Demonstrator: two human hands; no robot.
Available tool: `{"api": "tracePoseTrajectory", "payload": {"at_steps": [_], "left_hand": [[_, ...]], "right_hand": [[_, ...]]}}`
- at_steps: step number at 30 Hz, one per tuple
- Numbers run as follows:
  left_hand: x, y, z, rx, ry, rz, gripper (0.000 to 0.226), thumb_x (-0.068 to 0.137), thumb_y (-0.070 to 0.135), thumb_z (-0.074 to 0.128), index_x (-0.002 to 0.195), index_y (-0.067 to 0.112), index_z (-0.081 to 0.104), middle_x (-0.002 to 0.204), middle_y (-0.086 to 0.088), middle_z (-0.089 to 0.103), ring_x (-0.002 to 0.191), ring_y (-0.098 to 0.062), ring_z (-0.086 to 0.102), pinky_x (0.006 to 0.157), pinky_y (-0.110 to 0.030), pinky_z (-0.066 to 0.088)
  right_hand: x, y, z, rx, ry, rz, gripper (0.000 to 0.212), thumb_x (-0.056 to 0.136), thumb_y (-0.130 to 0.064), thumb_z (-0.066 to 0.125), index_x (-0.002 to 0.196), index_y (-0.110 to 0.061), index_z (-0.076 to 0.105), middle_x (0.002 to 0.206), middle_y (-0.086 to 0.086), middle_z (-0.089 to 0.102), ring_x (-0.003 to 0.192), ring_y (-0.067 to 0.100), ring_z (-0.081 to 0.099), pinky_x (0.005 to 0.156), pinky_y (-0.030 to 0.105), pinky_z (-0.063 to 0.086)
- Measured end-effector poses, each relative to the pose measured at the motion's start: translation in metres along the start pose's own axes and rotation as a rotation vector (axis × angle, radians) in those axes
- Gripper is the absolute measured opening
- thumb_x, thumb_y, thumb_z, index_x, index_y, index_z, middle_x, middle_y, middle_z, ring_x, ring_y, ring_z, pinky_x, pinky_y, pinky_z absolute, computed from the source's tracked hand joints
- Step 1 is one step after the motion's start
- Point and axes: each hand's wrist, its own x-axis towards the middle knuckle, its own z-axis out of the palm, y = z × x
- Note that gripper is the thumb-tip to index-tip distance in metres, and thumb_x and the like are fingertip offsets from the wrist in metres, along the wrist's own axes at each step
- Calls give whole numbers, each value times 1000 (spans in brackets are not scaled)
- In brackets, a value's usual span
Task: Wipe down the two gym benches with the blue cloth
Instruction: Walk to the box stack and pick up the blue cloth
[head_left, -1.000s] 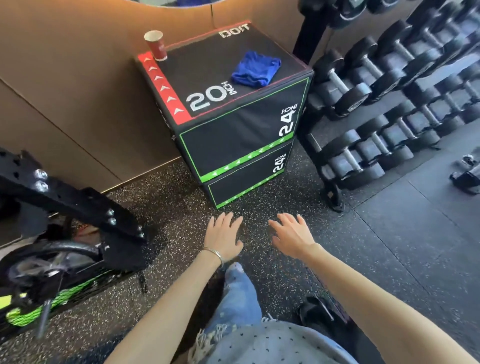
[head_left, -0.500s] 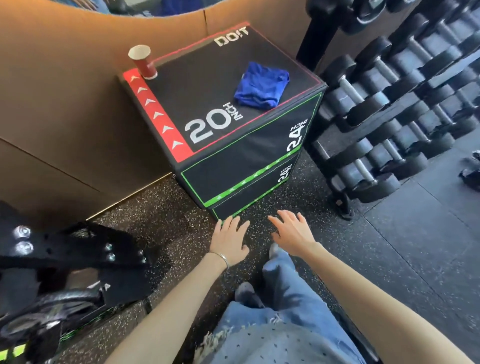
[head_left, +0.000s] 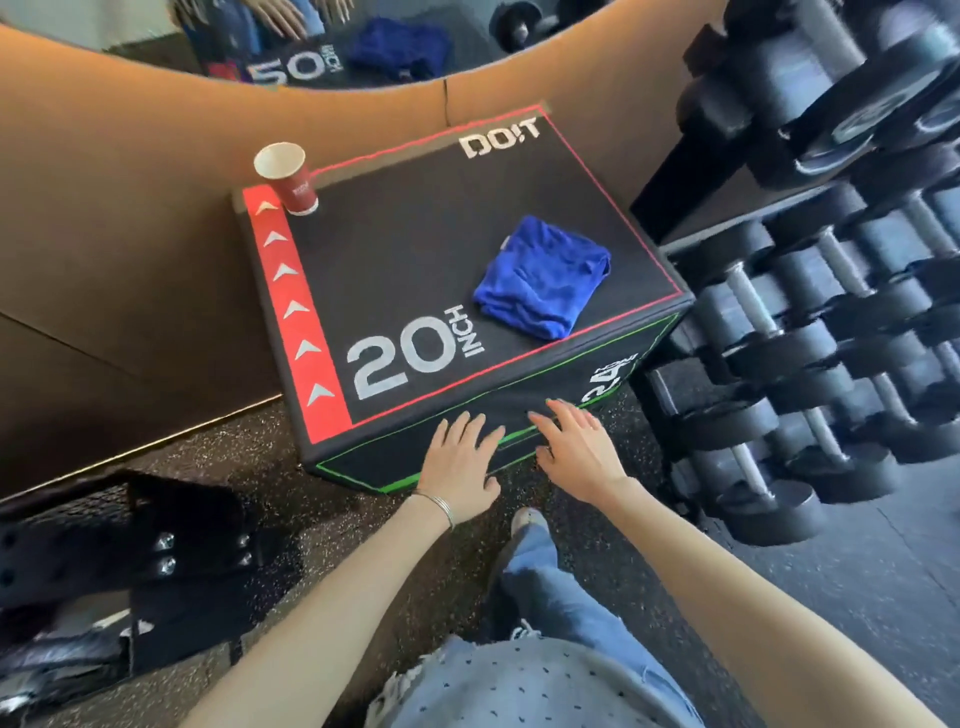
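Fingers (head_left: 464, 425) on my left hand (head_left: 460, 467) and right hand (head_left: 582, 457) spread straight, holding nothing, at the near edge of the plyo box (head_left: 410, 249), to fetch the blue cloth (head_left: 540, 275) by its right edge.

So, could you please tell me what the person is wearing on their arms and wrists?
Both arms are bare, with no sleeves, gloves or watch in view. The left forearm has thin silver bangles at the wrist. The right forearm has nothing on it. No rings can be made out.
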Motion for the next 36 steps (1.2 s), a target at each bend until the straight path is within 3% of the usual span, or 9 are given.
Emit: {"api": "tracePoseTrajectory", "payload": {"at_steps": [5, 13, 20, 24, 27, 32, 36], "left_hand": [[64, 10, -34, -26, 110, -18, 70, 86, 38, 48, 149, 22, 21, 156, -10, 19, 145, -28, 14, 119, -45, 9], [118, -22, -68, -47, 147, -94, 70, 85, 36, 47, 149, 21, 21, 157, -11, 18, 145, -28, 14, 120, -43, 8], [143, -60, -81, -49, 102, -72, 69, 86, 34, 47, 149, 20, 20, 156, -12, 17, 145, -29, 12, 118, -44, 9], [156, -82, -81, -38, 98, -54, 70, 87, 34, 48, 149, 20, 18, 156, -12, 18, 145, -29, 12, 118, -44, 10], [165, -95, -80, -34, 109, -35, 70, 88, 34, 48, 149, 20, 19, 156, -11, 19, 145, -28, 13, 118, -42, 10], [181, -109, -81, -8, 76, 48, 67, 88, 33, 44, 149, 19, 19, 157, -11, 16, 146, -26, 11, 119, -42, 7], [188, -108, -82, -6, 86, 111, 68, 88, 32, 46, 149, 19, 20, 157, -11, 16, 146, -27, 11, 119, -42, 6]], "right_hand": [[66, 42, -46, 4, 139, -70, 49, 87, -19, 57, 134, -9, 50, 143, 19, 42, 136, 33, 35, 109, 44, 31], [151, 51, -77, -93, 99, -85, 55, 95, -29, 47, 146, -15, 30, 152, 17, 25, 143, 27, 21, 115, 45, 17], [211, 42, -78, -167, -18, 77, 74, 89, -63, 41, 148, -38, 6, 159, 12, -3, 142, 45, -2, 105, 71, 12], [240, 42, -77, -166, -110, 112, 83, 79, -78, 34, 146, -45, -2, 158, 8, -14, 139, 50, -12, 99, 78, 7], [240, 44, -68, -127, -89, 146, 81, 77, -81, 32, 146, -44, 11, 159, 7, -5, 141, 47, -10, 101, 76, 4], [205, 44, -53, -145, 46, 143, 73, 78, -76, 37, 135, -31, 45, 151, 13, 31, 139, 45, 17, 104, 72, 14], [181, 45, -45, -206, 109, 143, 69, 76, -76, 34, 129, -36, 51, 146, 10, 42, 134, 47, 31, 98, 73, 23]]}}
